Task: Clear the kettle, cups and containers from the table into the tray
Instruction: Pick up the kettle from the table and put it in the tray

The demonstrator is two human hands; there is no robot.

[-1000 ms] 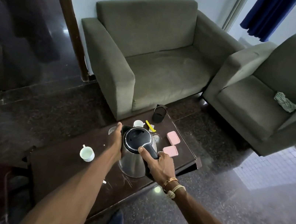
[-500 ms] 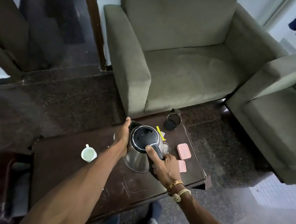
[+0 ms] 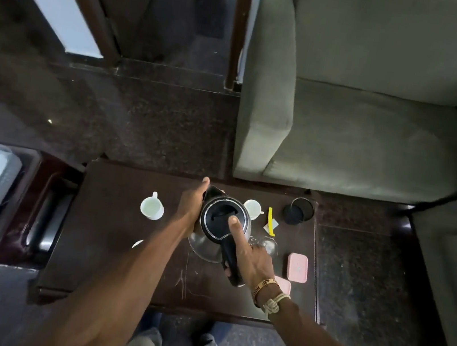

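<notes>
Head view puts us directly above the table (image 3: 93,226), and we judge the kettle step to be the one in hand: the kettle (image 3: 212,231) stands near the table's middle with both hands on it, while the cups and containers around it are untouched. Our right hand (image 3: 255,262) is wrapped round the black handle (image 3: 232,263), thumb laid flat on the lid (image 3: 219,212), and the forearm comes in from the near right. Our left hand (image 3: 193,206) lies against the kettle's left flank with the thumb raised beside the spout (image 3: 214,191); its fingers are hidden behind the body, so we cannot tell whether they curl round it or only steady it. Whether the base has left the table we cannot tell either. A white cup (image 3: 151,208) sits just left of the left hand, a second cup (image 3: 252,208) sits just beside the kettle's far right side, and a dark container (image 3: 298,212) and a pink container (image 3: 297,267) lie further right. What we take for the tray (image 3: 44,212), a dark wooden piece, sits just off the table's left end. The next move, as we read it, calls for a level lift and a leftward carry past the white cup, high enough to clear it, with the lid kept shut under the thumb.
</notes>
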